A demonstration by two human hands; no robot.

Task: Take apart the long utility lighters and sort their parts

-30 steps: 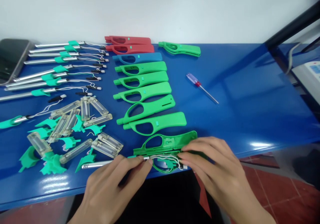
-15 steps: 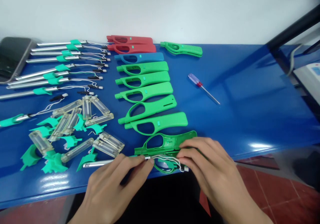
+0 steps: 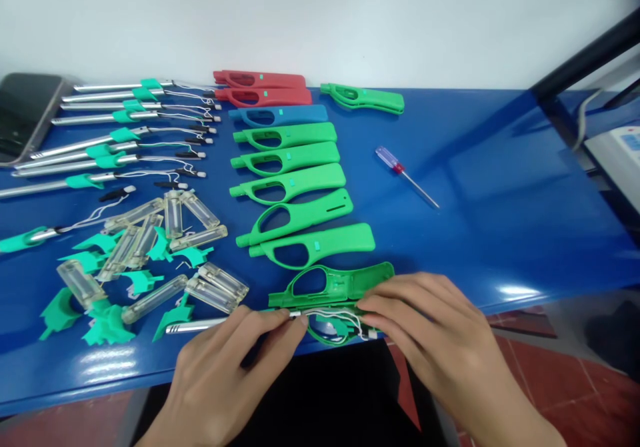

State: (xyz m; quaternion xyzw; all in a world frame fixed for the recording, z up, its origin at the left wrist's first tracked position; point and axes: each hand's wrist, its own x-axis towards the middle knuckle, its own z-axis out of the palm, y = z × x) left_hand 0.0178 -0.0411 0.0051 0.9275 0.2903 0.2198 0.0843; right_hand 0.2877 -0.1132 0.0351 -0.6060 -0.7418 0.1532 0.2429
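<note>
My left hand (image 3: 225,360) pinches the metal lighter tube (image 3: 193,326) near its wired end, at the table's front edge. White wires (image 3: 333,312) run right from the tube across the lower green lighter casing half (image 3: 323,340); a small white-tipped plug (image 3: 369,334) hangs at their end. A teal part (image 3: 341,328) sits in that half. My right hand (image 3: 435,340) has its fingers closed on the right end of this casing half, hiding most of it. Just behind lies another green casing half (image 3: 357,284), hollow side up, near my right fingertips.
Behind are rows of red (image 3: 265,96), blue (image 3: 300,114) and green casing halves (image 3: 320,244). Wired tubes (image 3: 75,144), clear fuel tanks (image 3: 147,240), teal parts (image 3: 107,324) and a phone (image 3: 27,114) lie left. A screwdriver (image 3: 407,177) and a green casing (image 3: 370,99) lie right.
My right hand has shifted slightly right and down, its fingers closing lower over the casing's right end. My left hand and the tube stay in place.
</note>
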